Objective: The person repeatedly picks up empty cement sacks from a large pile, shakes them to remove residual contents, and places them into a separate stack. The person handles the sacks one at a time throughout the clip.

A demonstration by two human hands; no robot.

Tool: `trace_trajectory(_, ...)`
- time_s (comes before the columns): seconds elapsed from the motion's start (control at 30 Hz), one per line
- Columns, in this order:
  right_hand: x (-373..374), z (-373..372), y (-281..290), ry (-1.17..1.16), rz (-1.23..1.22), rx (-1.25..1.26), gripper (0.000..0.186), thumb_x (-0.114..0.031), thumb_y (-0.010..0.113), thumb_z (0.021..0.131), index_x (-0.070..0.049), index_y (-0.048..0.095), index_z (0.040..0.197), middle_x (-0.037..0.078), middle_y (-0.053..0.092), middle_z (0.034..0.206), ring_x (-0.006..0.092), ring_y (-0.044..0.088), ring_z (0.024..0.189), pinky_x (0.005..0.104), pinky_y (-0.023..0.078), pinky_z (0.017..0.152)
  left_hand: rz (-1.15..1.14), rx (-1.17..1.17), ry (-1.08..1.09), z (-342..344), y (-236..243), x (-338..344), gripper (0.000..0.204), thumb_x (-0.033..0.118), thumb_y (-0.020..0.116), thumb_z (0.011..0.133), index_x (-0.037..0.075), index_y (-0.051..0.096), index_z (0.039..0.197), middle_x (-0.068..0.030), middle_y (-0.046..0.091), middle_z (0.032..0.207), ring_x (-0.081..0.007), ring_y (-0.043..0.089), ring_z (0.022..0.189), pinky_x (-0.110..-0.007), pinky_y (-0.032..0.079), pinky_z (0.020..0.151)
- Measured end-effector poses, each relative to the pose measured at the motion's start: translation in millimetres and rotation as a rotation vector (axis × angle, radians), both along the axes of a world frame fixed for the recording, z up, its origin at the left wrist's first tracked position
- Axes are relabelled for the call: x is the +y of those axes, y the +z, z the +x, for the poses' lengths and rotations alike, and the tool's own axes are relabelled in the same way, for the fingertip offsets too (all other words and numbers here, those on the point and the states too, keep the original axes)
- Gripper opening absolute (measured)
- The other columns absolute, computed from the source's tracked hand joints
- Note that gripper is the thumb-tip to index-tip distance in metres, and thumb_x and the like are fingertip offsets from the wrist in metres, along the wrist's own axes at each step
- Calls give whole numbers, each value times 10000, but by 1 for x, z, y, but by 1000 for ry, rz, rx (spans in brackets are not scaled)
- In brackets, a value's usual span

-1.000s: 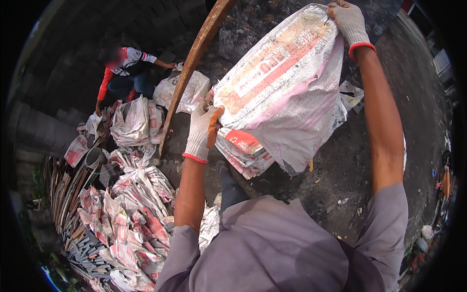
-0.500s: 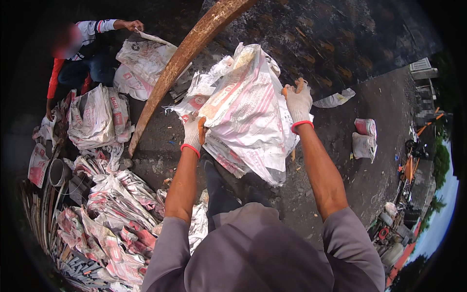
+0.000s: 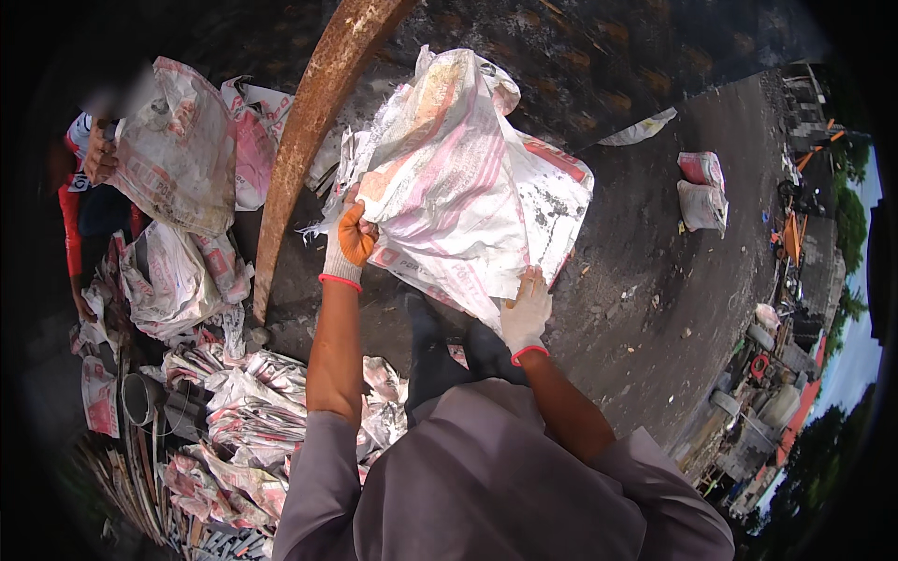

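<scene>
A worn white woven sack (image 3: 458, 178) with pink stripes and brownish stains is spread before me, with more sack layers under it. My left hand (image 3: 348, 245), in a pale knit glove with an orange palm and red cuff, is closed on the sack's left edge. My right hand (image 3: 526, 313), gloved alike, rests against the lower right corner, its fingers stretched along the fabric. What lies beneath that palm is hidden.
A curved rusty metal bar (image 3: 304, 140) rises left of the sack. Beyond it a co-worker's hand (image 3: 99, 154) holds up another sack (image 3: 178, 150). Piled sacks (image 3: 253, 402) lie at lower left beside a grey pipe piece (image 3: 140, 400). A folded sack (image 3: 702, 192) lies right.
My right hand has left the sack's right edge and come down and inward to its lower corner. My left hand has shifted slightly left, still gripping. The co-worker has lifted a sack higher.
</scene>
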State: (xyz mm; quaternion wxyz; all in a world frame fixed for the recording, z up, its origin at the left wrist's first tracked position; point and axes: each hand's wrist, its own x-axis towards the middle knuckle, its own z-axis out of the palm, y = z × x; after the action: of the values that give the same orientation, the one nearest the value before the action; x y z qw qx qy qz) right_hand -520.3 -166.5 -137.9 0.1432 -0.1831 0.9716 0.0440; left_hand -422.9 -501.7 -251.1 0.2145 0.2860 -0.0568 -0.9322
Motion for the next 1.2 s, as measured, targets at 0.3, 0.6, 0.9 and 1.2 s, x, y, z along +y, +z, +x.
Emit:
trace_trajectory(0.3, 15, -27, -30, 211, -224, -236, 404, -222, 662, 833, -95, 595, 1210, 125, 606, 1122, 290, 595, 1003, 417, 469, 893, -588, -1158, -4, 34, -24, -4, 409, 254, 671, 880, 41, 527, 1198, -94, 598, 847, -210, 605, 709, -334, 484, 608)
trace_trajectory(0.6, 26, -140, -54, -1254, -955, -589, 222, -208, 602, 902, -5, 603, 992, 52, 559, 759, 154, 528, 486, 254, 364, 382, -1689, -1470, -453, -18, 61, 8, 576, 415, 708, 801, 27, 562, 1201, -255, 558, 1231, -401, 554, 1142, -454, 472, 913)
trace_trajectory(0.9, -12, -167, -97, -862, -434, -568, 178, -170, 666, 788, 3, 642, 825, 80, 563, 641, 204, 551, 501, 347, 412, 441, -1727, -1339, -590, -20, 51, 6, 420, 275, 669, 833, 69, 589, 1189, -176, 650, 1034, -375, 641, 930, -456, 510, 781)
trace_trajectory(1.2, 52, -267, -35, -726, -811, -237, 607, -121, 583, 768, 25, 509, 1352, 127, 660, 776, 197, 606, 553, 320, 478, 509, -1486, -1330, -768, 48, 26, -21, 429, 112, 617, 871, 7, 558, 1282, -223, 649, 914, -358, 652, 831, -387, 498, 730)
